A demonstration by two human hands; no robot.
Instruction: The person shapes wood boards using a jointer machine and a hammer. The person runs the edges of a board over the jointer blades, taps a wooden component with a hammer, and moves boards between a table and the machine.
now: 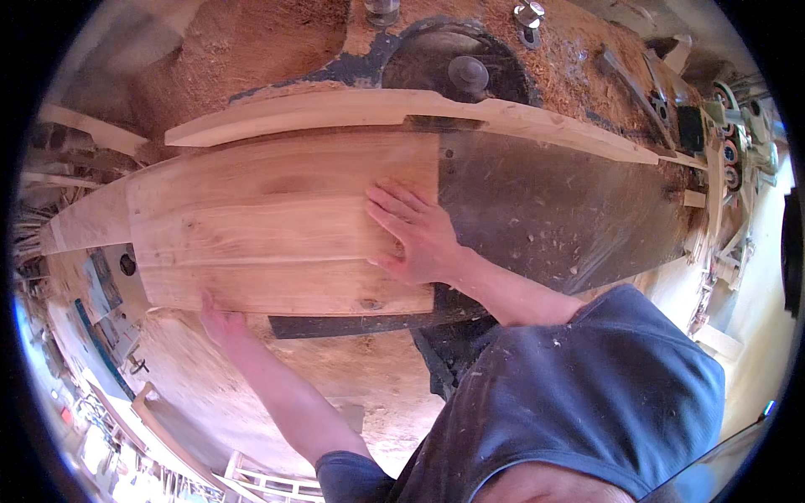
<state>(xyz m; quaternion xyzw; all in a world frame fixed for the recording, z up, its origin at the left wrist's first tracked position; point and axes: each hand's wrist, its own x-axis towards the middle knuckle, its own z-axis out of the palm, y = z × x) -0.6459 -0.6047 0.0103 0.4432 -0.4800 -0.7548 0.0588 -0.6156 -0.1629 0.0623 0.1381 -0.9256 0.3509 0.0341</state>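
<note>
wood panel on metal table | right hand laid atop, spread | near edge touched by left hand, grip unclear

Floor: pale brown, dust-covered floor across the lower middle
Light: broad white glare at lower left, washing out much detail there; a narrow bluish-white bright strip near the right rim
Right side: smooth pale-yellow surface, wall or floor, cannot tell which, with a pale wooden offcut beside it
Upper right: cluster of round grey metal wheels
Left rim: crowded stack of thin brownish wooden strips
Lower left: long straight dark-green bar, a small dark handwheel near it
Bottom: pale ladder-like frame, partly blurred
</note>
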